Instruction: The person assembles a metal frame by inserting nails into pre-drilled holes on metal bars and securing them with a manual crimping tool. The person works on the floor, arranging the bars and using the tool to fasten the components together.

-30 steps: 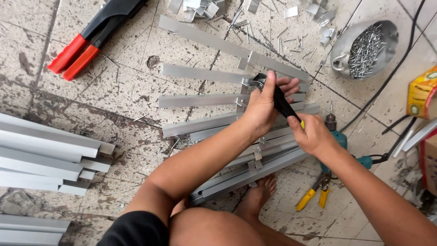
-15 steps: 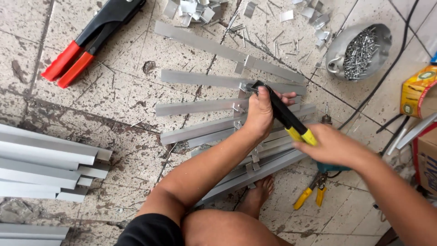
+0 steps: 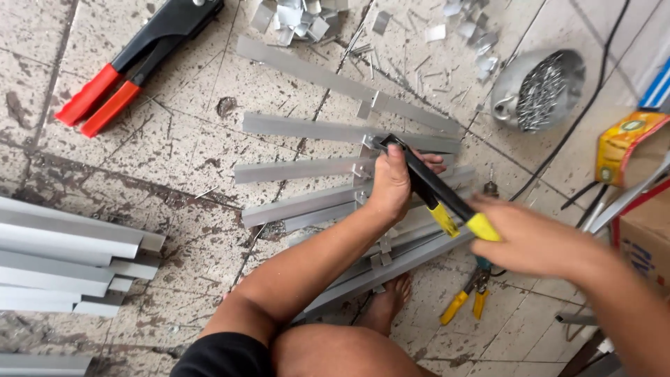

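My left hand (image 3: 393, 183) grips the head end of a black hand riveter (image 3: 419, 178) with yellow handle tips, its nose pressed on a joint of the aluminium strip frame (image 3: 307, 131). My right hand (image 3: 536, 241) closes around the yellow handle ends, which are drawn back to the right. The frame's flat silver strips lie fanned across the tiled floor under my arms. My bare foot (image 3: 386, 307) rests on the lower strips.
A large red-handled riveter (image 3: 132, 63) lies at top left. A metal bowl of rivets (image 3: 541, 87) sits top right, with small metal clips (image 3: 296, 14) scattered nearby. Stacked aluminium profiles (image 3: 63, 258) lie left. Yellow-handled pliers (image 3: 466, 301), a black cable (image 3: 600, 84) and cardboard boxes (image 3: 645, 209) are right.
My right hand has slid from near the riveter's head out to the yellow handle ends, moving right. My left hand stays on the riveter's head at the joint.
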